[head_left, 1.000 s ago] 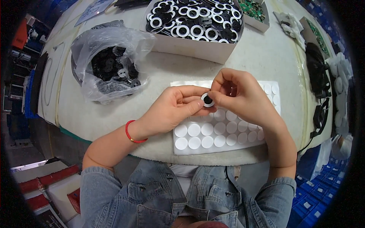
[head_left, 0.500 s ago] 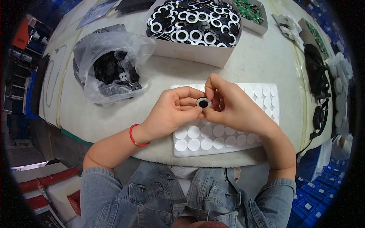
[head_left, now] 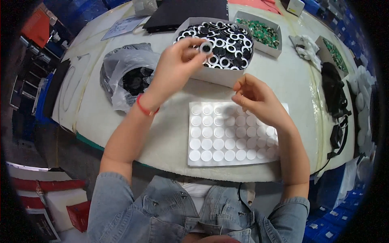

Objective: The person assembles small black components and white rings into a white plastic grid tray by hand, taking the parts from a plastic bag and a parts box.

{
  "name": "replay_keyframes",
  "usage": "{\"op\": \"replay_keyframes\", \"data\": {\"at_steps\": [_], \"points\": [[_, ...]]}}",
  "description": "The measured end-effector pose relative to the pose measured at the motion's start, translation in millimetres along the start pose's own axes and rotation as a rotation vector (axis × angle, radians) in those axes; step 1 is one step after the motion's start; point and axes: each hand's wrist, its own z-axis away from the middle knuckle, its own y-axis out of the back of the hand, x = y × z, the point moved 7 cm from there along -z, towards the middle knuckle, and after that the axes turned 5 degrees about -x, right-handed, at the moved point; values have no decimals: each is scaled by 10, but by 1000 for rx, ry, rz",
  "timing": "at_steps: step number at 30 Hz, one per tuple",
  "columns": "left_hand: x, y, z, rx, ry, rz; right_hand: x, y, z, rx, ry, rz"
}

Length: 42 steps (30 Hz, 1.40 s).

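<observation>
Pinched between the thumb and fingers of my left hand (head_left: 176,67) is a small black disc with a white ring (head_left: 206,47), slightly blurred. That hand is raised in front of an open cardboard box (head_left: 221,77) heaped with similar black-and-white ringed discs (head_left: 231,48). My right hand (head_left: 261,99) hovers above the far right part of a white sheet (head_left: 233,163) that carries rows of round white pads (head_left: 207,132). The right thumb and index finger are bent and apart, and nothing shows between them.
Left of the box stands a plastic bag (head_left: 117,77) of black parts. Trays of green circuit boards (head_left: 263,32) sit at the back and right. A flat black device (head_left: 186,14) lies at the back. Along the right edge are a black pouch (head_left: 334,89) and cable.
My hands have parted. The left carried the ringed disc up and leftward toward the box, while the right shifted slightly right over the sheet. The view has also shifted.
</observation>
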Motion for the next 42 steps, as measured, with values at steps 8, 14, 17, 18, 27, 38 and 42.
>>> {"op": "replay_keyframes", "data": {"at_steps": [8,14,17,18,27,38,42], "points": [[188,589,-105,266,-215,-558,-200,455,269,161,85,-41],[156,766,462,-7,43,-449,-51,771,617,302,43,74],[27,797,721,-63,237,-632,-40,733,646,296,28,107],[19,769,784,-57,244,-646,-42,715,643,290,37,95],[-235,631,1115,-164,73,-1243,-12,589,600,193,75,400],[340,1159,1059,219,3,-786,51,564,593,167,-6,520],[378,1191,1070,195,32,-761,67,576,593,164,-21,499]]}}
